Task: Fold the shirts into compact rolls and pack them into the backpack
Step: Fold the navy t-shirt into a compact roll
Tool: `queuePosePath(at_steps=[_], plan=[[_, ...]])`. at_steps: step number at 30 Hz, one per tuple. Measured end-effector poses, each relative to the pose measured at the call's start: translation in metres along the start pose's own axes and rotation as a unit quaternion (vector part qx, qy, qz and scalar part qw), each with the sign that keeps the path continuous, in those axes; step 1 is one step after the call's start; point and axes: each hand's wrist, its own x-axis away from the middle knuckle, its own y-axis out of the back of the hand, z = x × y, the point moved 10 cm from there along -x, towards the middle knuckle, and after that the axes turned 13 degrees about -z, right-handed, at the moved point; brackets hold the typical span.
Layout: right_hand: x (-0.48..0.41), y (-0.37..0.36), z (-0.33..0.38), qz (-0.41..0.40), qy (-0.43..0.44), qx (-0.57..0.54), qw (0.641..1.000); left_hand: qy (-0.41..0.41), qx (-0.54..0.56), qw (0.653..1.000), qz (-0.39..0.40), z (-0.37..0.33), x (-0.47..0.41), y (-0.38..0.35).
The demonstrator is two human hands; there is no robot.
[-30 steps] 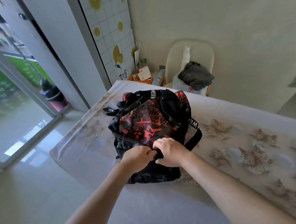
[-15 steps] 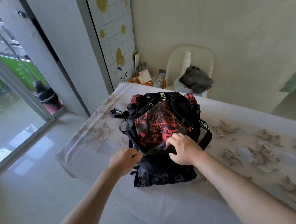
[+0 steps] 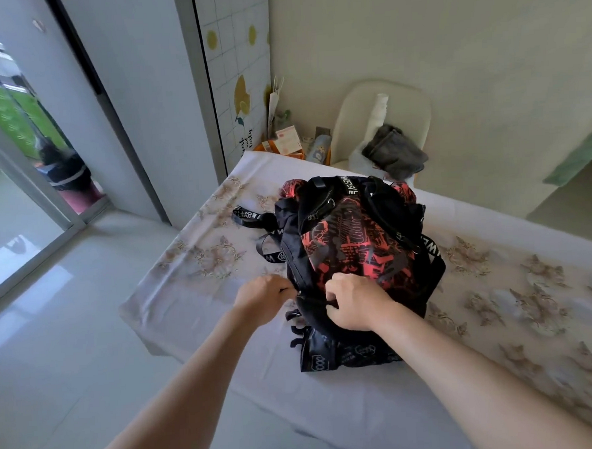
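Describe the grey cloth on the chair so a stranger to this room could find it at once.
Look past the far edge of the cloth-covered table to the cream chair behind it. On it lies a crumpled dark grey cloth, beside a tall white object; it is the only dark thing on that chair.

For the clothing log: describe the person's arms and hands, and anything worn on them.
The left forearm and right forearm are bare to the frame's lower edge, no sleeve showing. The left hand and right hand wear no gloves; no watch, bracelet or ring is visible.
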Motion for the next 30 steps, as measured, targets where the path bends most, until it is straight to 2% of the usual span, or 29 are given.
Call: queuePosePath(at_steps=[2,6,11,14,16,19,23,30], plan=[[-0.011,0.0,0.015,-0.033,-0.017,-0.043,0.998,-0.017,0.015,1.0,0.014,0.004,-0.002,-0.005],[-0.033,-0.021,0.032,0.014,-0.044,-0.002,0.999,-0.037,0.001,0.999,0.017,0.024,-0.015,-0.007],[-0.026,-0.014,0.013,0.046,-0.107,-0.056,0.992,0.008,0.019,1.0,-0.009,0.05,-0.052,-0.003],[-0.036,-0.009,0.028,0.002,-0.08,0.015,0.997,-0.018,0.045,0.999,-0.005,0.04,-0.067,-0.01],[-0.045,-0.015,0.034,-0.028,-0.096,0.046,0.994,-0.033,0.056,0.998,-0.009,0.042,-0.069,-0.014],[-0.054,-0.03,0.032,-0.008,-0.119,0.067,0.991,-0.048,0.034,0.998,-0.008,0.058,-0.073,-0.015],[-0.05,-0.03,0.016,0.006,-0.152,-0.041,0.987,0.028,0.058,0.998,-0.015,0.086,-0.098,-0.011],[-0.044,-0.033,0.008,0.023,-0.176,-0.119,0.977,0.143,0.02,0.988,-0.059,0.1,-0.148,-0.014]])
